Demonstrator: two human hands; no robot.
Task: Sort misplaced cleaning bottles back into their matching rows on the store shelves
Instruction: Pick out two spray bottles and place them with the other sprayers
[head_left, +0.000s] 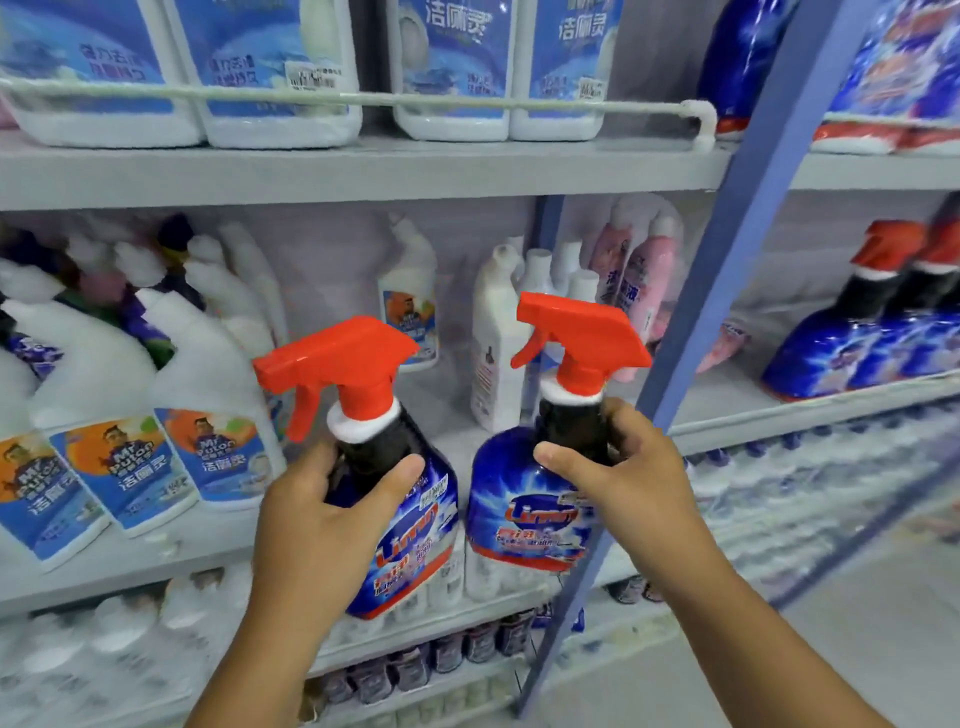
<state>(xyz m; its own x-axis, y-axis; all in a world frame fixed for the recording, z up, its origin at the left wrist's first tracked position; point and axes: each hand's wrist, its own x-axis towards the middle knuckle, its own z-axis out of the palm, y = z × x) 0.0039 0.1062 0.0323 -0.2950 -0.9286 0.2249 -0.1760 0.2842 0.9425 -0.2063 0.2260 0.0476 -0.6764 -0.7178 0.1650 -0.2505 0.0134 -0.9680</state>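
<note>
The blue spray bottle (524, 514) nearest the blue shelf post (737, 270), just left of it, reads "Liwon" in red, and the spray bottle (410, 540) further left shows the same word, partly covered. Far left of the post, the white angled-neck bottles (218, 441) read "Mr Puton" above "洁厕灵". On the shelf above, left of the post, the big white jugs (452, 67) carry "洁厕灵"; their smaller print is too blurred to read.

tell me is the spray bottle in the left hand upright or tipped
Tipped. The left hand grips the spray bottle by its neck, base swung right, red trigger head leaning left.
</note>
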